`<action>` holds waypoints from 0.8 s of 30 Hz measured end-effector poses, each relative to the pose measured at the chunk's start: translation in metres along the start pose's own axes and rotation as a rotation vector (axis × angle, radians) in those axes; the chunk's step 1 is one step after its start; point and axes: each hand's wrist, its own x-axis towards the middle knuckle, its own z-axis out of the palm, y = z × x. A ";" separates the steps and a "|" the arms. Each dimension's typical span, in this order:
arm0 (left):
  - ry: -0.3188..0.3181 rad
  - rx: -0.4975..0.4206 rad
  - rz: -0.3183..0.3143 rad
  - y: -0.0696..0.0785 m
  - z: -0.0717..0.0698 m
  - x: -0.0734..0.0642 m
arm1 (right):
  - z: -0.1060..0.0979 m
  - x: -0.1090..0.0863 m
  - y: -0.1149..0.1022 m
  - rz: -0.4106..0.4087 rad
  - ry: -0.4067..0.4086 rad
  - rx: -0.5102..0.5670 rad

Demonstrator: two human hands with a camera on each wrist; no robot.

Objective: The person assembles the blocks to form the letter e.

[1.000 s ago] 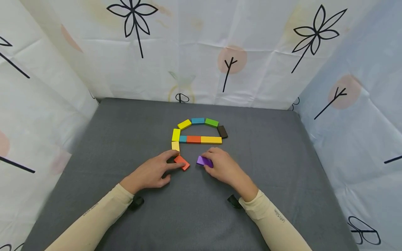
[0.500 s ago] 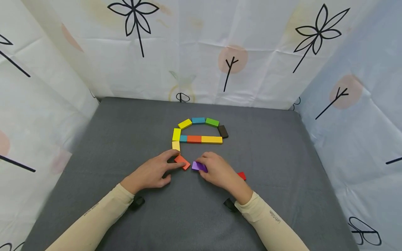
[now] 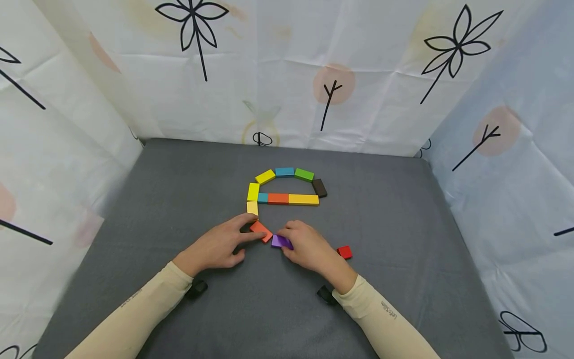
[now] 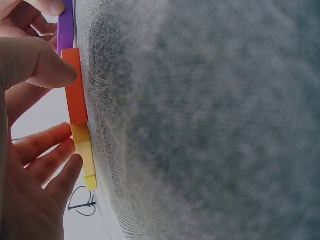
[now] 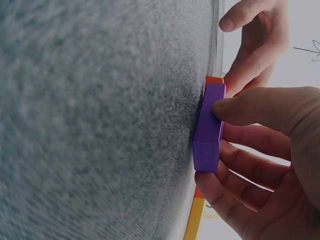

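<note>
An orange block (image 3: pixel 261 231) lies slanted at the lower end of a line of wooden blocks on the grey cloth. My left hand (image 3: pixel 219 244) rests there, one finger stretched onto the orange block and others by the cream block (image 3: pixel 252 207) above it; its thumb stands apart in the head view. My right hand (image 3: pixel 309 249) pinches a purple block (image 5: pixel 208 125) between thumb and fingers. The purple block's left end is right at the orange block's lower corner.
Yellow (image 3: pixel 253 192), blue (image 3: pixel 284 172), green (image 3: pixel 304 174) and dark brown (image 3: pixel 319 188) blocks form an arch. Beneath it runs a straight bar ending in a long amber block (image 3: pixel 304 200). A red block (image 3: pixel 345 252) lies alone beside my right wrist. Patterned white cloth (image 3: pixel 287 75) surrounds the table.
My right hand has brought the purple block left and nearer to me, up to the orange block. The red block has come into view from behind that hand. My left hand has stayed in place.
</note>
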 end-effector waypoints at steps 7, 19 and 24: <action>-0.010 0.001 -0.005 0.000 0.001 0.001 | 0.002 0.000 0.001 -0.011 0.009 -0.007; -0.012 -0.003 0.004 0.001 -0.001 0.001 | 0.002 0.001 0.003 -0.004 -0.020 -0.013; -0.020 0.000 0.003 0.002 -0.002 0.001 | 0.002 0.001 0.003 -0.007 -0.024 -0.015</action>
